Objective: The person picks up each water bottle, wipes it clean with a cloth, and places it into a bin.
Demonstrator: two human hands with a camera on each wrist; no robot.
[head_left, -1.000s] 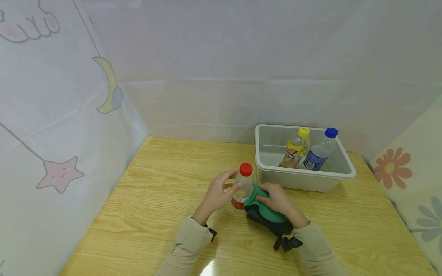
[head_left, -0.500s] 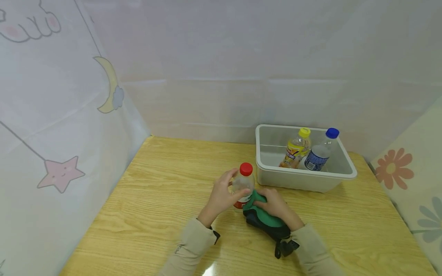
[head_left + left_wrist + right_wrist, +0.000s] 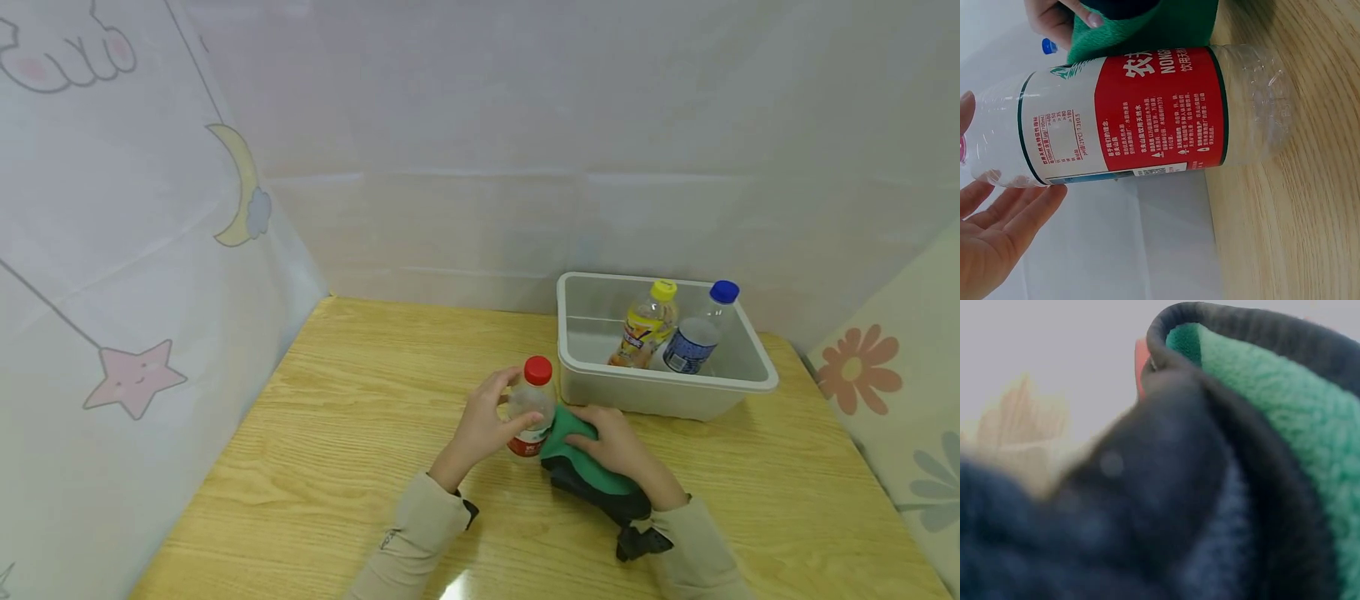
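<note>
An upright clear plastic water bottle with a red cap and a red-and-white label stands on the wooden table. My left hand holds its upper part, thumb on the near side and fingers behind. In the left wrist view the label faces the camera, and the fingers of the left hand lie along the shoulder. My right hand grips a green cloth with a black edge and dark underside, bunched against the bottle's right side. Dark folds of the cloth fill most of the right wrist view.
A light grey plastic bin stands behind and right of the hands. Inside lean a yellow-capped bottle and a blue-capped bottle. Printed fabric walls border the wooden table at the back and sides.
My left thumb has slid lower round the front of the bottle. The right hand and cloth dipped slightly, then shifted right, showing more of the bottle's red label. The bottle stays in place.
</note>
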